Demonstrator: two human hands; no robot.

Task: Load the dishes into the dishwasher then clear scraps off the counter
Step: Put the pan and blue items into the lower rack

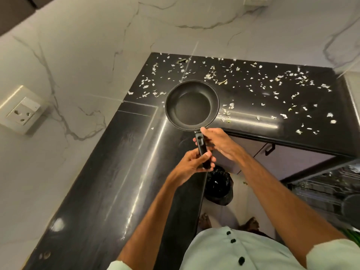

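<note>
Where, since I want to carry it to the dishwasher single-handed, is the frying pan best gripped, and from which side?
Grip the frying pan by its handle, coming from the near side. The handle is long, straight and narrow, and points back toward the person; the rest is wide and round. The left hand grips its end, the right hand its base.

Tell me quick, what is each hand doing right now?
Left hand: closed, fingers curled round the handle end of the frying pan.
Right hand: closed on the same handle, nearer the bowl.
</note>
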